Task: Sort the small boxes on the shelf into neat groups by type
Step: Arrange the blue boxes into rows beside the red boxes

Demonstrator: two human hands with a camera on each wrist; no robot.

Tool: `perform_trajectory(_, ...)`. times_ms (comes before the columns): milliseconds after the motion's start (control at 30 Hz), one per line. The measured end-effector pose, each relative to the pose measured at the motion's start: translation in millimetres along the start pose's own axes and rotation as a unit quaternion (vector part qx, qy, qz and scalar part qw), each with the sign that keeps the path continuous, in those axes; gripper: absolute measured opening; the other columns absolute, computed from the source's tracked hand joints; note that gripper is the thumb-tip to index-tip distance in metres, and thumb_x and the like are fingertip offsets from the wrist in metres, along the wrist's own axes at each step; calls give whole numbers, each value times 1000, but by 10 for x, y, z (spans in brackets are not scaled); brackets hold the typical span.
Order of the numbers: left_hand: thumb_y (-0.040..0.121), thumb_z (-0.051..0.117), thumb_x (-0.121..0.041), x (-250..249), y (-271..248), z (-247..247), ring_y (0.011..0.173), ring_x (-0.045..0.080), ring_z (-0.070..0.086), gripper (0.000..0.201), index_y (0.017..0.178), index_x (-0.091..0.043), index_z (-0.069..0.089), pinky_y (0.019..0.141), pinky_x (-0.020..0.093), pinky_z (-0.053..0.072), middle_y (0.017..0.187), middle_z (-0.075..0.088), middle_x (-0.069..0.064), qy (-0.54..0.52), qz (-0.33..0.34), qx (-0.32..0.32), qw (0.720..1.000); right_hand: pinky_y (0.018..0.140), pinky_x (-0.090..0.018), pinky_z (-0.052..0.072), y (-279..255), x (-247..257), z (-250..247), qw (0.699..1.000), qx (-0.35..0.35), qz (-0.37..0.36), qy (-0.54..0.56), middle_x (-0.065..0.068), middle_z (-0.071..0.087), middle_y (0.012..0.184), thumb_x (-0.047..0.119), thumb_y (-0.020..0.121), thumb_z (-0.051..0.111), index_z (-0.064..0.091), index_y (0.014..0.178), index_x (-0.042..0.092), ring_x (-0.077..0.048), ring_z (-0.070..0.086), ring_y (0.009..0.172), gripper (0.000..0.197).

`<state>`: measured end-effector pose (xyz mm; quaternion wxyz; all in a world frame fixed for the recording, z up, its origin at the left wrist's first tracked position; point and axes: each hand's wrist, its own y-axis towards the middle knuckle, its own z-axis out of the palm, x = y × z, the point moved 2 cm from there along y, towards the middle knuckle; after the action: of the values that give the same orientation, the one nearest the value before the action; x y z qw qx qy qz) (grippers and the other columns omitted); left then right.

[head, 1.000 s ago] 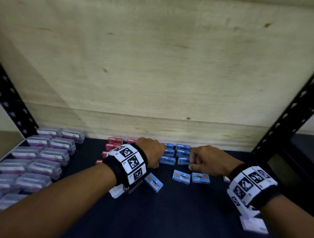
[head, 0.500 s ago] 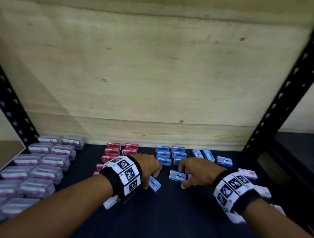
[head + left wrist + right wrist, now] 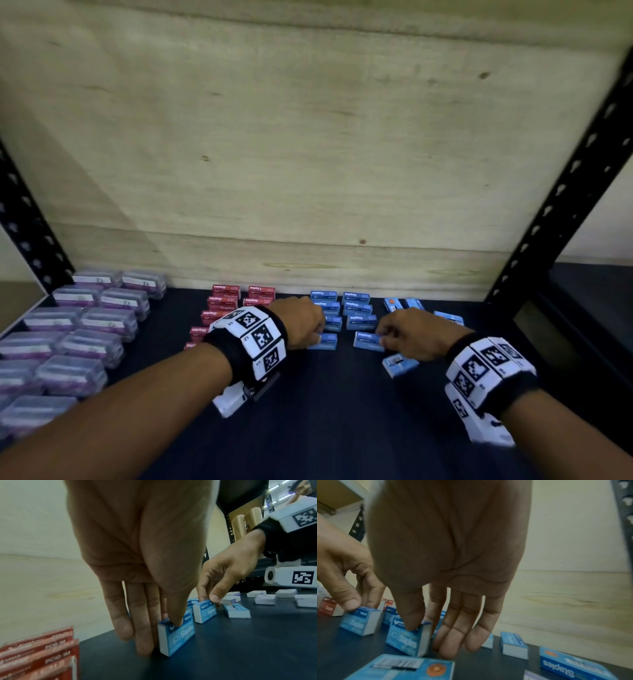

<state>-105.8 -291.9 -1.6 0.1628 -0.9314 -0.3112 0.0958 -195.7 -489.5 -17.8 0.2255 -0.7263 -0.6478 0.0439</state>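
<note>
left hand [image 3: 301, 322]: blue box [image 3: 324, 341] pinched | right hand [image 3: 407, 334]: second blue box [image 3: 367, 340] pinched | risk: rows behind both grips could be knocked askew

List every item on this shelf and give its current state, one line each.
Left hand: pinching a blue staples box, standing on the shelf.
Right hand: pinching another blue staples box, also down on the shelf.
Red staples boxes: grouped in rows.
Clear purple-filled plastic cases: lined up in two columns.
Barcode-up blue box: loose, askew.

Pale plywood back panel [image 3: 308, 137] — black perforated uprights [image 3: 565, 178].
</note>
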Motion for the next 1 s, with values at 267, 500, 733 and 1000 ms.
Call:
perform_trajectory(267,96,57,-35,25,31,-3,99,18,62,28,117,-18,64,83,31,50,112,66,0,-23,-6,-6,1000,82,-26,53,5,-138,29,1000,-14,8,22,7,69,106,35,99,52,59,111,30,-4,61,77,15)
perform_trajectory(500,94,61,-29,53,27,-15,103,25,61,26,115,-13,62,85,35,51,115,63,6,14,-30,22,999,80,-23,53,18,-150,1,1000,-15,5,22,9,73,91,29,92,63,56,101,34,7,61,65,12)
perform_trajectory(733,96,58,-31,34,24,5,101,27,61,26,115,-14,61,87,39,52,114,62,7,14,-33,19,999,76,-23,50,27,-69,-14,999,-33,4,-4,7,72,88,33,95,60,53,96,36,5,60,64,8)
perform_trajectory(1000,96,57,-38,-64,47,-6,95,21,57,26,117,-23,56,81,32,47,106,60,-1,18,-11,-5,1000,84,-31,54,43,-15,-29,999,-28,-14,-27,13,64,89,39,96,58,55,108,34,-7,64,79,14)
